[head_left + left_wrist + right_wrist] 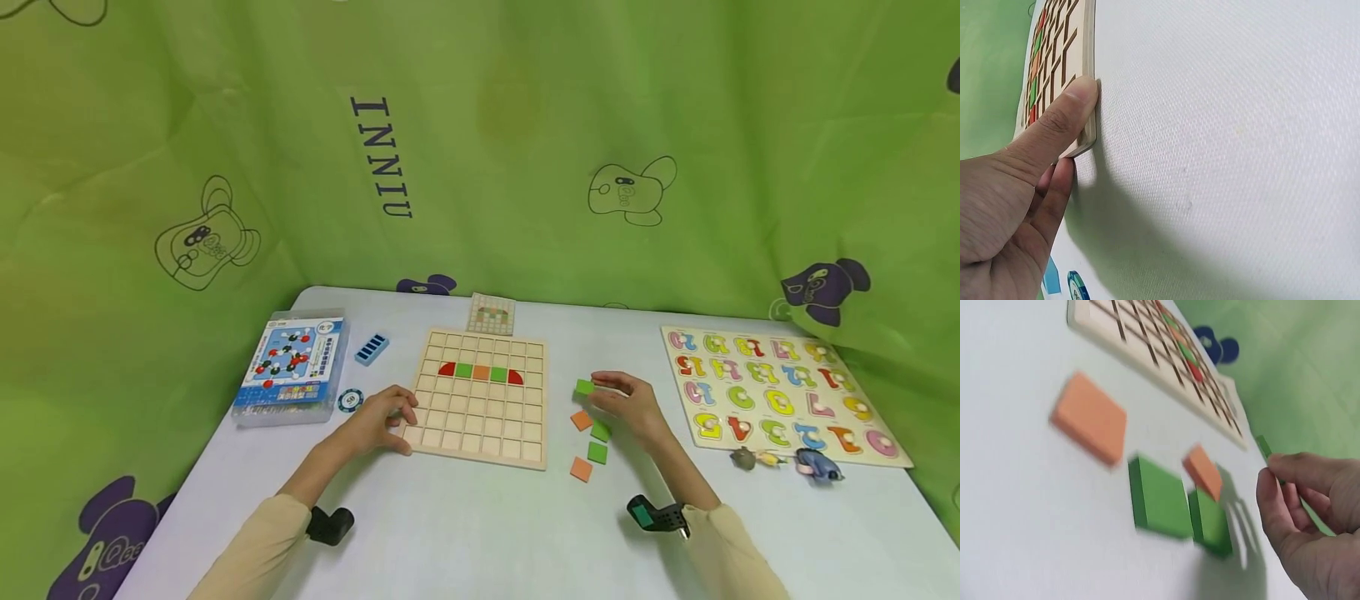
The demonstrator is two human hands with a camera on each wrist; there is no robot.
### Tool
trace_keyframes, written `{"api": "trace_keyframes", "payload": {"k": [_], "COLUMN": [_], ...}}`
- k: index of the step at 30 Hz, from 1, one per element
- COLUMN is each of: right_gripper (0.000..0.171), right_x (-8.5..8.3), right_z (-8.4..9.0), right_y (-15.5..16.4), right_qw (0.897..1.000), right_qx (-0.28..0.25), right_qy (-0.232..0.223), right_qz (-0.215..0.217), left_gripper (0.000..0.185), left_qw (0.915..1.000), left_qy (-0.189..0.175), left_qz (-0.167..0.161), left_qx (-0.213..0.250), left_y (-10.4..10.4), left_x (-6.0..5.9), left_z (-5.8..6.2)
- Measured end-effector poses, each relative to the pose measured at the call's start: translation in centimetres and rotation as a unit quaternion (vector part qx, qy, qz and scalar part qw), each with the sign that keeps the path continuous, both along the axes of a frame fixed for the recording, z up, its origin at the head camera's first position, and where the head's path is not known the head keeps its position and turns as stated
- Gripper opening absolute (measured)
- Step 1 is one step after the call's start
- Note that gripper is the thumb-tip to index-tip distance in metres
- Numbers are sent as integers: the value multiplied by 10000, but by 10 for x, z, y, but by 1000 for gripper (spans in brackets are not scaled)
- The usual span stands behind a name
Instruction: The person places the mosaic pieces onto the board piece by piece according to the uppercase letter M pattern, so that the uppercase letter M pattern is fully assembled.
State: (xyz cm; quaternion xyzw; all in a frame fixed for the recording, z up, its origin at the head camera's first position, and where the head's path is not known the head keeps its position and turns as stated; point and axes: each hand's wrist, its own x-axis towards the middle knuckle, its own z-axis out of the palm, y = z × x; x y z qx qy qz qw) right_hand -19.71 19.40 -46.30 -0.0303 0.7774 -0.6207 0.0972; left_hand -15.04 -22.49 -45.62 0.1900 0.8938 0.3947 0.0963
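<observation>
A wooden grid board (480, 431) lies on the table. Across one of its upper rows run a red quarter-round piece (447, 369), a green, an orange (481, 372) and a green square, then another red quarter-round piece (515, 377). My left hand (377, 421) grips the board's near left corner, thumb (1072, 103) on its edge and fingers at the side. Between thumb and fingertips, my right hand (632, 406) pinches a green square tile (584, 387) right of the board. Below it lie two orange tiles (1090, 419) and two green tiles (1159, 499) on the table.
A pattern card (491, 314) lies behind the board. To the left are a boxed molecule set (291, 367), a blue slotted piece (372, 349) and a poker chip (350, 401). A number puzzle board (757, 398) with small animal figures (819, 465) is at right.
</observation>
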Motion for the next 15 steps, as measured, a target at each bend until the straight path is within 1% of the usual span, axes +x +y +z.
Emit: {"api": "trace_keyframes", "payload": {"k": [4,8,11,15], "right_gripper": [45,44,43,43], "right_x": [0,-1,-2,-3], "right_z": [0,-2,-4,-4], "right_y": [-14,-30,-42,-60], "right_qw": [10000,9996,9988,9974], "right_qx": [-84,-209,-378,-628], "right_qy": [-37,-133,-231,-306], "right_qz": [11,-112,-195,-192], "left_gripper": [32,31,31,32], "left_qw": [9999,9999,9999,9999], "left_qy": [-82,-73,-51,-14], "left_qz": [56,54,46,20], "left_qx": [103,120,123,100], "left_y": [0,1,1,0], "left_x": [1,1,1,0], "left_z": [1,1,1,0]}}
